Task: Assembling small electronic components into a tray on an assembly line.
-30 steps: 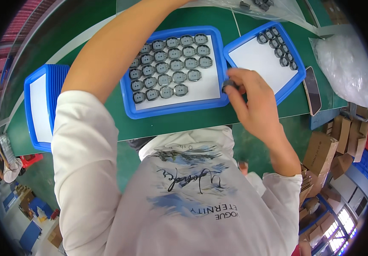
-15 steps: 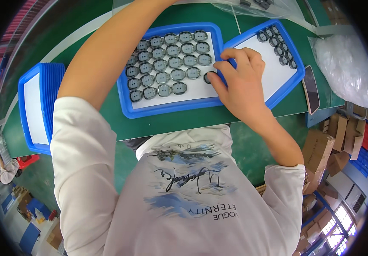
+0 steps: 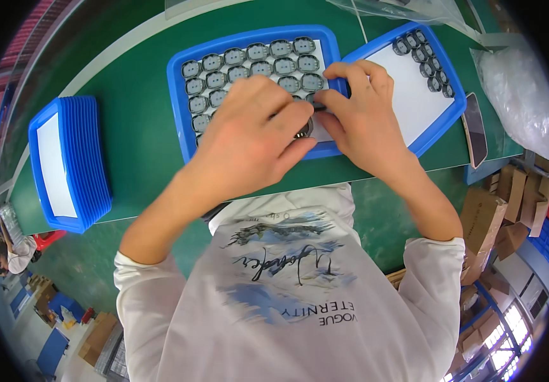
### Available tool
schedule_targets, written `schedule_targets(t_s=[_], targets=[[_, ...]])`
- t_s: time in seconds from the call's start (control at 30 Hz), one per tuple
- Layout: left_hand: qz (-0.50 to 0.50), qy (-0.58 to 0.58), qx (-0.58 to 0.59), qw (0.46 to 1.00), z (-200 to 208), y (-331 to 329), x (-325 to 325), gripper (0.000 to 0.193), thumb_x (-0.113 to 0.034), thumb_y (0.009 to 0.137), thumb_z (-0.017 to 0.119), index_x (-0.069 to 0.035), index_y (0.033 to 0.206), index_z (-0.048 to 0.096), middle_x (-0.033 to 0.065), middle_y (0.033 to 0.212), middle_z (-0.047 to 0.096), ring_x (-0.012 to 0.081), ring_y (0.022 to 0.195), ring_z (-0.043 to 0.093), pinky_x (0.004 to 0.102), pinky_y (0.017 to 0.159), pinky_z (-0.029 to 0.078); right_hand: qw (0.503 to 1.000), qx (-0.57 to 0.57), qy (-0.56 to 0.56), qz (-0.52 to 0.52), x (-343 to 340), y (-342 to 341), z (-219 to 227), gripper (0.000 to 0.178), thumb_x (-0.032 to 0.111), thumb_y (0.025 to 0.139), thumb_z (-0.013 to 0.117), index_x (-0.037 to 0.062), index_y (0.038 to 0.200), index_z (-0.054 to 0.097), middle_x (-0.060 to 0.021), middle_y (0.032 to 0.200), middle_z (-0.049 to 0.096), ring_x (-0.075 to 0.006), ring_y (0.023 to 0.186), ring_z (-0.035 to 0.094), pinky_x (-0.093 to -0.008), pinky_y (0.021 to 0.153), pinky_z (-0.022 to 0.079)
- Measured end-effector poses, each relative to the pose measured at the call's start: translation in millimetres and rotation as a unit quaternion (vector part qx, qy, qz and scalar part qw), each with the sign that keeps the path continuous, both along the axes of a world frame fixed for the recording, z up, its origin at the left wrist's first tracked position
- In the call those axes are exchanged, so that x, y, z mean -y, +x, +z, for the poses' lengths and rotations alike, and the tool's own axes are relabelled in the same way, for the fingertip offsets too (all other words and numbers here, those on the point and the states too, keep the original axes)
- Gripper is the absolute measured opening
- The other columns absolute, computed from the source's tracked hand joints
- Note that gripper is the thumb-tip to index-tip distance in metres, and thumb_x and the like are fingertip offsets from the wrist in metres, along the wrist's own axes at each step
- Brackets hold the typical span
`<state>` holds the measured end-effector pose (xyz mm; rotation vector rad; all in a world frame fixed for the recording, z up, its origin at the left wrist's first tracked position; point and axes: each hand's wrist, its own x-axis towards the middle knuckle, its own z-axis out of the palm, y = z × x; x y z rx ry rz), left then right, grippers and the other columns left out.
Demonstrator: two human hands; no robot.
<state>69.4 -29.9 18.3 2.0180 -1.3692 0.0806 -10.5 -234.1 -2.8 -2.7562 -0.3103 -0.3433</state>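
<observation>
Rows of grey housings with dark rims, like small watch cases [image 3: 257, 52], lie on white paper in a large blue tray [image 3: 179, 127]. My left hand [image 3: 246, 134] is over the tray's lower part, its fingers closed on a similar dark-rimmed housing [image 3: 304, 130]. Close beside it, my right hand [image 3: 366, 108] pinches a small dark piece [image 3: 314, 100] between thumb and finger at the tray's right side. My left hand hides several of the housings, and the fingers cover much of both held parts.
A second blue tray [image 3: 424, 148] at the right holds several smaller black parts [image 3: 427, 60] along its far edge. A phone [image 3: 475, 130] and a clear plastic bag [image 3: 519, 95] are beyond it. Stacked blue trays [image 3: 86, 165] stand at the left on the green table [image 3: 137, 108].
My left hand has come back from beyond the far edge of the view, bringing a housing over the large tray. My right hand stays near the tray's right side, still pinching a dark piece.
</observation>
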Motion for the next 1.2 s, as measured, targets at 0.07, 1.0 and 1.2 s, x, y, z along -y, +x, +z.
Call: schedule_targets(t_s=[0.07,1.0,1.2], targets=[[0.003,0.024,0.006,1.000,-14,-8,1,0.040,-0.017,0.068,0.087,-0.005,0.102,0.069,0.0073,0.094,0.060,0.0295,0.093,0.056,0.0409,0.081,0.046,1.000,-0.002,0.027,0.001,1,0,6,0.026,0.008,0.075,0.080,0.0081,0.100,0.072,-0.0073,0.126,0.057,-0.0335,0.122,0.044,-0.0446,0.103,0.037],[0.053,0.063,-0.039,0.996,-23,2,-25,0.041,-0.013,0.068,0.086,-0.009,0.106,0.071,0.0075,0.110,0.057,0.0310,0.111,0.049,0.0447,0.093,0.040,0.969,-0.031,0.026,0.244,3,19,9,0.012,0.008,0.072,0.069,0.0036,0.082,0.067,-0.0056,0.093,0.059,-0.0262,0.098,0.054,-0.0379,0.082,0.047],[-0.004,0.049,-0.031,0.998,-18,3,-16,0.036,-0.014,0.067,0.085,-0.011,0.100,0.073,0.0091,0.109,0.056,0.0319,0.111,0.049,0.0452,0.093,0.040,0.951,-0.035,0.014,0.308,14,34,24,0.013,0.008,0.073,0.070,0.0040,0.085,0.068,-0.0061,0.100,0.062,-0.0288,0.102,0.056,-0.0386,0.089,0.050]])
